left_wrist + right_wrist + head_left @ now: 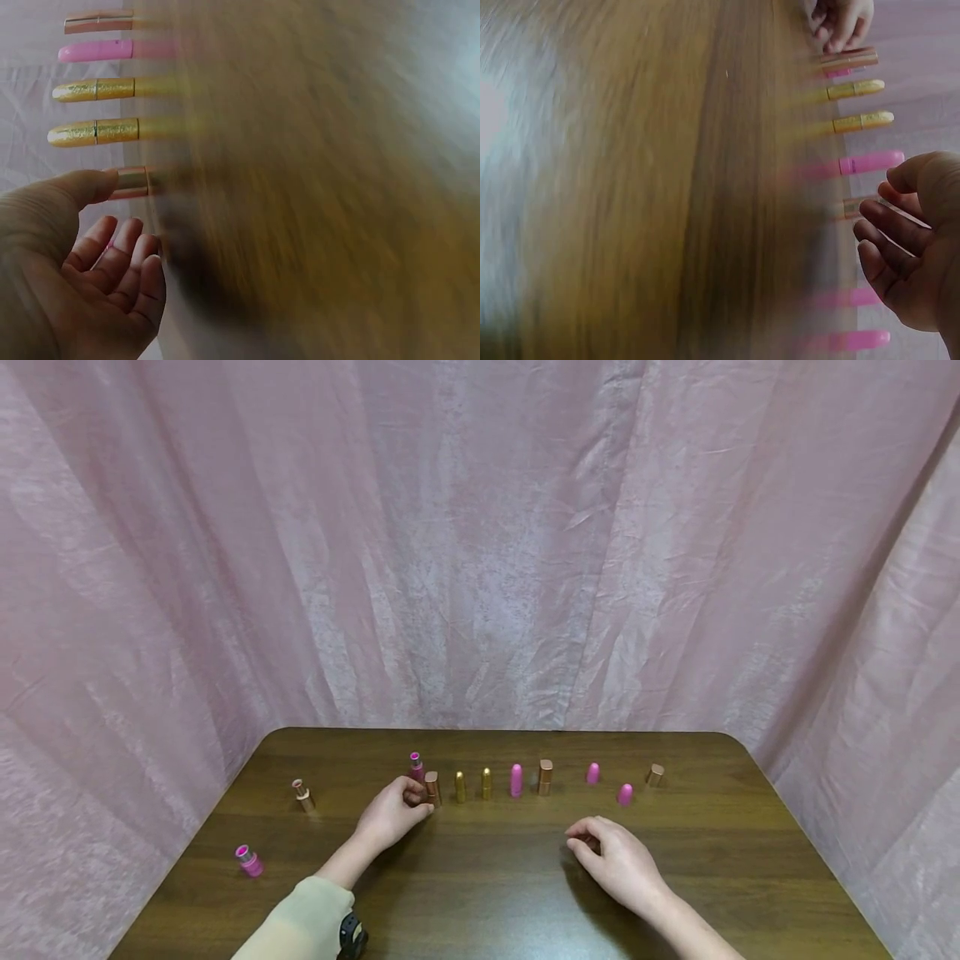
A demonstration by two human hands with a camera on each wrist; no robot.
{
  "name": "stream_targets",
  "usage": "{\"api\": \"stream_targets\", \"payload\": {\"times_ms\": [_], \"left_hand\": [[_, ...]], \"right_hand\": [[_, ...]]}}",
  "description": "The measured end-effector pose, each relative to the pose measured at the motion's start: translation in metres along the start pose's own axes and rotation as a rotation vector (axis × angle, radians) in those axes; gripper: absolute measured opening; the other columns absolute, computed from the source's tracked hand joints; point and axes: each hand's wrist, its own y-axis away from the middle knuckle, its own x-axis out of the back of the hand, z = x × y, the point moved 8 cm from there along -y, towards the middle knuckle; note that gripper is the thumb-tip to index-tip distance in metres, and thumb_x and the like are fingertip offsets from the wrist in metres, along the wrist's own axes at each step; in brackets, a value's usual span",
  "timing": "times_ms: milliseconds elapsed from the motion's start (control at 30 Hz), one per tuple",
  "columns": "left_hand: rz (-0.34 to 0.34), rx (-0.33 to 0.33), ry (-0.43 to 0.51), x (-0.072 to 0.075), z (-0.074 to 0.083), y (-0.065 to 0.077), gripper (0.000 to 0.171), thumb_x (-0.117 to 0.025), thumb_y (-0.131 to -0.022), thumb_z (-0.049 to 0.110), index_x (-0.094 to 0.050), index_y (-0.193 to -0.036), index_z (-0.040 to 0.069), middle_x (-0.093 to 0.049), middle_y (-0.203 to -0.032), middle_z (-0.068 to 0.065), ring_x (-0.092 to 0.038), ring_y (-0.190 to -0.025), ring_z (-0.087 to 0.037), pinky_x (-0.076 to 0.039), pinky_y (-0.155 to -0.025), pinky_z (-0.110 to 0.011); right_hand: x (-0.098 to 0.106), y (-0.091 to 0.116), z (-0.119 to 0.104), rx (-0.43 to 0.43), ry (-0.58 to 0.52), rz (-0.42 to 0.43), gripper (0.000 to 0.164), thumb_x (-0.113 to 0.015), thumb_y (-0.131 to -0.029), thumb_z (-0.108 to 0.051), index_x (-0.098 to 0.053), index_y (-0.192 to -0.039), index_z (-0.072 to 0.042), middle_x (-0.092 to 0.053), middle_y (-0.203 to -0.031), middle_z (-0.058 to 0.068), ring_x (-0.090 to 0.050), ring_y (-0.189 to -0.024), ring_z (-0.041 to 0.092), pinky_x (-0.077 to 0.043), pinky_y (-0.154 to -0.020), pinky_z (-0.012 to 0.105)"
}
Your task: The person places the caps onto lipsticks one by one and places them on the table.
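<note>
My left hand (392, 814) is beside an upright rose-gold lipstick (432, 788), fingers loosely bent and apart from the thumb. In the left wrist view the thumb tip overlaps that lipstick (133, 182), while the other fingers stand away from it. Just behind this hand is an uncapped pink lipstick (416, 767). My right hand (615, 864) hovers over the table's right half, relaxed, nothing between thumb and fingers. To the right of the rose-gold lipstick stand two gold lipsticks (461, 787), a capped pink lipstick (516, 781) and another rose-gold lipstick (545, 777).
On the left of the wooden table (480, 893) are an uncapped rose-gold lipstick (303, 796) and an uncapped pink lipstick (249, 862). At the right sit two pink caps (626, 794) and a rose-gold cap (656, 775). Pink curtains (480, 543) hang behind.
</note>
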Motion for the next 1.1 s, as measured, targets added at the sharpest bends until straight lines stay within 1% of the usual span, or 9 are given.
{"api": "stream_targets", "payload": {"times_ms": [133, 233, 400, 600, 700, 833, 900, 967, 1100], "left_hand": [[-0.01, -0.013, -0.071, 0.004, -0.006, 0.01, 0.024, -0.08, -0.088, 0.029, -0.067, -0.102, 0.013, -0.067, -0.092, 0.005, -0.064, -0.087, -0.014, -0.051, -0.079, -0.041], [-0.017, -0.052, -0.122, 0.005, -0.002, 0.02, 0.021, -0.08, -0.088, 0.03, -0.068, -0.098, 0.016, -0.065, -0.088, 0.007, -0.061, -0.082, -0.01, -0.05, -0.074, -0.038], [-0.013, -0.158, -0.198, 0.007, 0.018, 0.035, 0.019, -0.079, -0.089, 0.029, -0.069, -0.098, 0.016, -0.062, -0.086, 0.008, -0.057, -0.077, -0.009, -0.048, -0.07, -0.035], [-0.017, -0.28, -0.289, 0.001, 0.046, 0.051, 0.025, -0.077, -0.09, 0.033, -0.071, -0.108, 0.016, -0.063, -0.092, 0.01, -0.06, -0.086, -0.011, -0.051, -0.075, -0.037], [-0.023, -0.352, -0.322, -0.004, 0.063, 0.058, 0.029, -0.077, -0.091, 0.034, -0.071, -0.113, 0.015, -0.066, -0.096, 0.007, -0.062, -0.089, -0.013, -0.052, -0.076, -0.038], [-0.027, -0.439, -0.345, -0.013, 0.084, 0.068, 0.03, -0.075, -0.092, 0.035, -0.07, -0.115, 0.015, -0.067, -0.098, 0.005, -0.061, -0.089, -0.012, -0.052, -0.075, -0.035], [-0.033, -0.475, -0.347, -0.02, 0.095, 0.073, 0.03, -0.074, -0.092, 0.035, -0.07, -0.115, 0.015, -0.067, -0.098, 0.005, -0.06, -0.089, -0.011, -0.052, -0.075, -0.034], [-0.045, -0.508, -0.35, -0.028, 0.105, 0.078, 0.03, -0.074, -0.093, 0.035, -0.069, -0.116, 0.016, -0.068, -0.098, 0.005, -0.06, -0.089, -0.011, -0.052, -0.075, -0.033], [-0.075, -0.582, -0.383, -0.051, 0.124, 0.089, 0.032, -0.074, -0.092, 0.036, -0.069, -0.117, 0.017, -0.065, -0.096, 0.007, -0.058, -0.086, -0.009, -0.051, -0.074, -0.03]], "right_hand": [[0.01, 0.002, 0.012, -0.033, 0.016, 0.002, 0.007, -0.075, -0.093, -0.021, -0.075, -0.1, -0.024, -0.062, -0.089, -0.021, -0.059, -0.083, 0.003, -0.05, -0.078, 0.033], [0.021, 0.005, 0.024, -0.055, 0.037, 0.009, 0.006, -0.073, -0.094, -0.021, -0.075, -0.1, -0.024, -0.064, -0.091, -0.019, -0.06, -0.084, 0.005, -0.05, -0.077, 0.034], [0.046, 0.008, 0.045, -0.087, 0.051, 0.049, 0.008, -0.071, -0.096, -0.022, -0.075, -0.103, -0.021, -0.068, -0.093, -0.016, -0.062, -0.085, 0.008, -0.05, -0.077, 0.036], [0.078, 0.007, 0.073, -0.136, 0.069, 0.112, 0.018, -0.065, -0.101, -0.028, -0.075, -0.107, -0.015, -0.067, -0.087, -0.008, -0.059, -0.077, 0.011, -0.047, -0.067, 0.034], [0.089, 0.005, 0.086, -0.161, 0.081, 0.141, 0.021, -0.062, -0.102, -0.029, -0.075, -0.108, -0.013, -0.067, -0.086, -0.006, -0.056, -0.074, 0.011, -0.045, -0.064, 0.032], [0.096, 0.001, 0.101, -0.191, 0.073, 0.141, 0.024, -0.059, -0.103, -0.028, -0.074, -0.11, -0.01, -0.07, -0.09, -0.001, -0.058, -0.076, 0.013, -0.045, -0.065, 0.034], [0.095, -0.002, 0.108, -0.213, 0.065, 0.129, 0.026, -0.059, -0.103, -0.027, -0.073, -0.113, -0.008, -0.071, -0.094, 0.002, -0.06, -0.08, 0.017, -0.045, -0.068, 0.036], [0.094, -0.006, 0.114, -0.236, 0.062, 0.115, 0.028, -0.058, -0.103, -0.027, -0.071, -0.117, -0.006, -0.072, -0.098, 0.005, -0.064, -0.085, 0.023, -0.047, -0.07, 0.04], [0.09, -0.015, 0.126, -0.275, 0.08, 0.093, 0.034, -0.057, -0.102, -0.026, -0.066, -0.124, -0.002, -0.073, -0.109, 0.014, -0.067, -0.1, 0.035, -0.049, -0.077, 0.049]]}}
